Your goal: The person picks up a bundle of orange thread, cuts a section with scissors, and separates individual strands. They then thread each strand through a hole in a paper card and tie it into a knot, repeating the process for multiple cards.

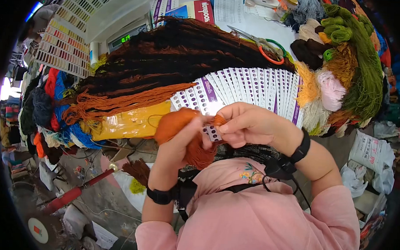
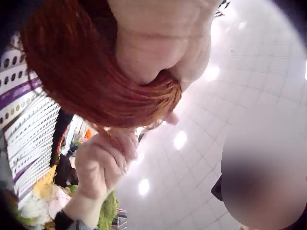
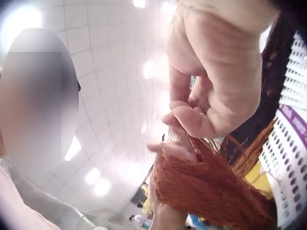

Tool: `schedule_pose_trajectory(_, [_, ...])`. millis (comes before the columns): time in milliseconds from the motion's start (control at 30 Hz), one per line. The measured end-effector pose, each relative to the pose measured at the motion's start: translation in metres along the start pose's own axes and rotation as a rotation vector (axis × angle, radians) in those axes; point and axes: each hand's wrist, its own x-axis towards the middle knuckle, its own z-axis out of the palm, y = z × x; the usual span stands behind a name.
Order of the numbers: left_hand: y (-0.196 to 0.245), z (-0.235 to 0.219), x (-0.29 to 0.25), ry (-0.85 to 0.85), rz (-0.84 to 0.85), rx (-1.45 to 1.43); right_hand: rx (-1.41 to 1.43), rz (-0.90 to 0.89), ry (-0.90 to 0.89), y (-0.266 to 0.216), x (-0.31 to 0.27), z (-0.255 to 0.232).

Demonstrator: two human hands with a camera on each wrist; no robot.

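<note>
A rust-orange skein of thread is gripped in my left hand, its loose end hanging below the fingers. My right hand pinches a few strands of the same thread close to the left fingertips. In the left wrist view the skein bends over the left fingers, with the right hand beyond it. From the right wrist view, the thumb and forefinger of the right hand close on thin strands drawn from the bundle. Both hands are in front of the chest, above the table's near edge.
Fanned shade cards lie beyond the hands, beside a yellow plastic packet. Long dark brown thread stretches across the table. Scissors with red and green handles sit behind. A scale stands back left; coloured skeins pile up right.
</note>
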Motion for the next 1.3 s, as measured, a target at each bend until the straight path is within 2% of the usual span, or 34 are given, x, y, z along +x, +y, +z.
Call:
schedule_pose_trajectory(33, [-0.005, -0.004, 0.005, -0.004, -0.011, 0.014, -0.271, 0.025, 0.097, -0.01, -0.007, 0.0])
schedule_pose_trajectory(133, [0.013, -0.032, 0.003, -0.139, -0.339, -0.25, -1.231, -0.183, 0.314, -0.022, -0.019, 0.018])
schedule_pose_trajectory(167, [0.015, -0.045, 0.002, -0.155, -0.282, -0.402, -1.144, -0.194, 0.235, -0.024, -0.019, 0.024])
schedule_pose_trajectory(267, [0.007, -0.104, -0.004, -0.197, -0.1, -0.841, -0.515, -0.419, 0.039, -0.041, -0.023, 0.026])
schedule_pose_trajectory(300, [0.005, -0.135, -0.012, -0.123, -0.049, -1.062, -0.339, -0.536, 0.038, -0.048, -0.028, 0.024])
schedule_pose_trajectory(333, [-0.003, -0.177, -0.026, -0.046, 0.006, -1.282, -0.253, -0.625, -0.023, -0.058, -0.036, 0.005])
schedule_pose_trajectory(367, [-0.033, -0.253, -0.047, -0.064, 0.228, -1.133, -0.215, -0.683, 0.005, -0.069, -0.047, -0.007])
schedule_pose_trajectory(400, [-0.05, -0.296, -0.077, 0.302, 0.299, -0.607, -0.095, -0.715, 0.102, -0.082, -0.065, -0.027])
schedule_pose_trajectory(433, [-0.066, -0.339, -0.107, 0.673, 0.17, -0.053, -0.159, -0.777, 0.236, -0.102, -0.09, -0.058])
schedule_pose_trajectory(467, [-0.068, -0.354, -0.127, 0.85, 0.168, -0.128, -0.193, -0.937, 0.647, -0.12, -0.116, -0.072])
schedule_pose_trajectory(500, [-0.071, -0.37, -0.147, 1.028, 0.176, -0.203, -0.219, -0.986, 0.839, -0.143, -0.145, -0.071])
schedule_pose_trajectory(533, [-0.067, -0.38, -0.16, 1.06, 0.199, -0.474, -0.454, -1.274, 0.965, -0.175, -0.195, -0.104])
schedule_pose_trajectory(567, [-0.063, -0.39, -0.173, 1.106, 0.236, -0.747, -0.662, -1.351, 0.707, -0.223, -0.281, -0.157])
schedule_pose_trajectory(600, [-0.063, -0.407, -0.181, 0.957, 0.216, -0.733, -0.768, -1.577, 0.992, -0.244, -0.335, -0.16])
schedule_pose_trajectory(633, [-0.052, -0.361, -0.158, 0.738, 0.212, -0.265, -0.762, -1.629, 0.926, -0.25, -0.324, -0.138])
schedule_pose_trajectory(700, [-0.036, -0.295, -0.096, 0.411, 0.226, -0.894, -0.734, -1.724, 0.799, -0.223, -0.235, -0.074])
schedule_pose_trajectory(733, [-0.028, -0.262, -0.064, 0.276, 0.163, -1.18, -0.961, -1.555, 0.808, -0.203, -0.184, -0.065])
schedule_pose_trajectory(767, [-0.031, -0.242, -0.034, 0.232, 0.055, -1.179, -1.702, -1.299, 1.287, -0.185, -0.144, -0.075])
schedule_pose_trajectory(800, [-0.03, -0.201, -0.004, 0.214, 0.01, -1.182, -1.156, -1.112, 1.192, -0.158, -0.093, -0.06])
schedule_pose_trajectory(833, [-0.037, -0.19, 0.024, 0.042, -0.056, -1.147, -1.256, -0.96, 0.961, -0.142, -0.063, -0.089])
schedule_pose_trajectory(867, [-0.039, -0.174, 0.05, -0.048, -0.059, -1.03, -1.105, -0.801, 0.799, -0.122, -0.029, -0.097])
schedule_pose_trajectory(900, [-0.031, -0.142, 0.069, 0.025, -0.107, -0.98, -1.071, -0.646, 0.867, -0.105, 0.0, -0.105])
schedule_pose_trajectory(933, [-0.029, -0.12, 0.084, 0.185, -0.178, -0.743, -1.142, -0.549, 0.869, -0.093, 0.023, -0.115])
schedule_pose_trajectory(967, [-0.028, -0.098, 0.098, 0.323, -0.284, -0.507, -1.204, -0.551, 0.89, -0.081, 0.042, -0.12])
schedule_pose_trajectory(1000, [-0.028, -0.075, 0.11, 0.288, -0.21, -0.212, -1.267, -0.55, 0.91, -0.069, 0.057, -0.126])
schedule_pose_trajectory(1033, [-0.037, -0.067, 0.123, 0.186, -0.193, -0.003, -1.311, -0.685, 0.913, -0.056, 0.071, -0.139])
schedule_pose_trajectory(1067, [-0.045, -0.057, 0.134, 0.202, -0.245, 0.249, -1.352, -0.82, 0.913, -0.045, 0.08, -0.147])
schedule_pose_trajectory(1133, [-0.065, -0.042, 0.149, 0.215, -0.371, 0.192, -1.521, -0.857, 1.01, -0.032, 0.083, -0.14])
schedule_pose_trajectory(1167, [-0.077, -0.039, 0.158, 0.186, -0.349, 0.254, -1.618, -0.966, 0.98, -0.028, 0.086, -0.143])
schedule_pose_trajectory(1200, [-0.089, -0.041, 0.168, 0.158, -0.327, 0.316, -1.682, -0.919, 0.99, -0.025, 0.084, -0.145])
schedule_pose_trajectory(1233, [-0.091, -0.039, 0.174, 0.183, -0.393, 0.304, -1.632, -0.89, 0.991, -0.026, 0.081, -0.143])
schedule_pose_trajectory(1300, [-0.09, -0.044, 0.169, 0.189, -0.36, 0.388, -1.577, -0.842, 0.998, -0.034, 0.075, -0.138])
